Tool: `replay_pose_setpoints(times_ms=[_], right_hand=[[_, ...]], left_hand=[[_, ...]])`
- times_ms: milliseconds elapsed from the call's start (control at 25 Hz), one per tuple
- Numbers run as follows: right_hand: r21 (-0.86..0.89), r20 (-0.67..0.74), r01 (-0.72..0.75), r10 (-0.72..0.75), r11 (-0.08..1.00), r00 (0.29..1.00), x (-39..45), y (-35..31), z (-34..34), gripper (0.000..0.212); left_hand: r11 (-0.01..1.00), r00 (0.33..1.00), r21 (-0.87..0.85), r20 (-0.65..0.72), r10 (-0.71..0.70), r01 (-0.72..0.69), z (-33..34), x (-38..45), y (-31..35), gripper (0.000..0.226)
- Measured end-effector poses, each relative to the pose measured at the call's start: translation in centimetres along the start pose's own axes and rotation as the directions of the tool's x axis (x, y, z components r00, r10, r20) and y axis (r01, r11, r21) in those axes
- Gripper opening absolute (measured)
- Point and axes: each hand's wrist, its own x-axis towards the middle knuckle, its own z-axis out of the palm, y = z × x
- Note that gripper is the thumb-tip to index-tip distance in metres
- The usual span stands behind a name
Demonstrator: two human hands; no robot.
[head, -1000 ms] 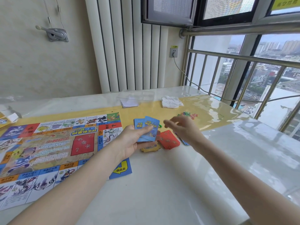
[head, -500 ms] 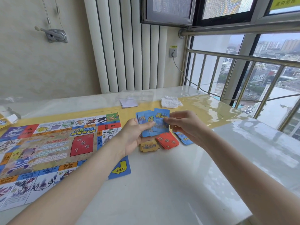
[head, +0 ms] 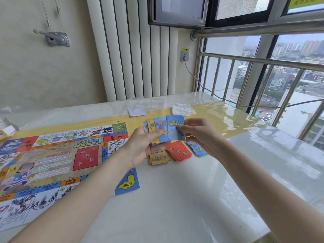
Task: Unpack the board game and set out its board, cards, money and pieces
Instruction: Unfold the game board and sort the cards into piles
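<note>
The colourful game board (head: 52, 163) lies unfolded on the left of the table. My left hand (head: 140, 146) holds a fan of blue and yellow cards (head: 157, 128) above the table. My right hand (head: 198, 134) pinches the rightmost blue card (head: 175, 126) of that fan. On the table under my hands lie a yellow card pile (head: 158, 156), a red card pile (head: 178, 151) and a blue card pile (head: 197, 149), side by side just right of the board.
A white folded paper (head: 136, 112), a clear plastic bag (head: 149, 102) and a crumpled white tissue (head: 182, 109) lie at the back of the table (head: 175, 199). A railing and window run along the right side. A cable hangs from a wall socket (head: 185, 56).
My right hand came back from the far right of the table to the fan and took hold of a blue card. The fan in my left hand rose slightly.
</note>
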Motion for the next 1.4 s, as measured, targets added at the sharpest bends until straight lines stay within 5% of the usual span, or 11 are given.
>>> replay_pose_setpoints(times_ms=[120, 320, 480, 560, 680, 1040, 1120, 1200, 1280, 1400], right_hand=[[0.036, -0.043, -0.011, 0.012, 0.999, 0.999, 0.3, -0.4, -0.8, 0.003], [-0.024, 0.117, -0.061, 0.063, 0.998, 0.991, 0.0, 0.1, -0.4, 0.017], [-0.024, -0.079, -0.066, 0.064, 0.997, 0.995, 0.7, 0.1, -1.6, 0.009], [-0.187, -0.15, -0.103, 0.076, 0.977, 0.986, 1.3, 0.1, -3.6, 0.011], [-0.565, -0.149, -0.213, 0.156, 0.797, 0.976, 1.4, 1.3, -5.0, 0.021], [-0.895, -0.208, -0.178, -0.031, 0.41, 0.978, 1.0, 2.9, -4.2, 0.032], [-0.793, -0.192, -0.076, -0.129, 0.604, 0.973, 0.9, 1.8, -3.3, 0.03], [-0.433, -0.055, 0.036, -0.066, 0.901, 0.996, 0.4, 0.3, -1.5, 0.029], [-0.298, 0.08, 0.073, -0.052, 0.952, 0.995, -0.1, -0.6, 0.1, 0.019], [-0.244, 0.068, 0.081, -0.066, 0.966, 0.995, 0.1, -0.9, 1.2, 0.009]], left_hand=[[0.992, 0.998, -0.11, 0.022, -0.06, 0.062, -0.4, 0.1, 0.2, 0.011], [1.0, 1.0, 0.017, -0.005, -0.001, 0.001, 0.2, 0.0, -0.2, 0.016], [0.999, 0.999, -0.053, -0.04, -0.001, -0.001, 0.5, 0.6, -0.3, 0.015], [0.993, 0.997, -0.114, -0.069, -0.017, 0.01, 0.3, 0.8, -0.2, 0.015], [0.992, 0.994, -0.123, -0.095, -0.055, 0.043, 0.2, 0.7, -0.5, 0.014], [0.996, 0.996, -0.016, -0.022, -0.09, 0.09, 0.0, 0.1, -1.4, 0.014], [0.996, 0.996, -0.003, 0.002, -0.091, 0.091, -0.2, 0.0, -1.5, 0.019], [0.997, 0.996, -0.001, 0.012, -0.083, 0.083, -0.2, -0.1, -1.3, 0.014], [0.994, 0.996, -0.071, 0.046, -0.08, 0.083, -0.1, -0.4, -0.9, 0.006], [0.972, 0.979, -0.192, 0.176, -0.1, 0.134, -1.0, -0.9, 0.0, 0.017]])
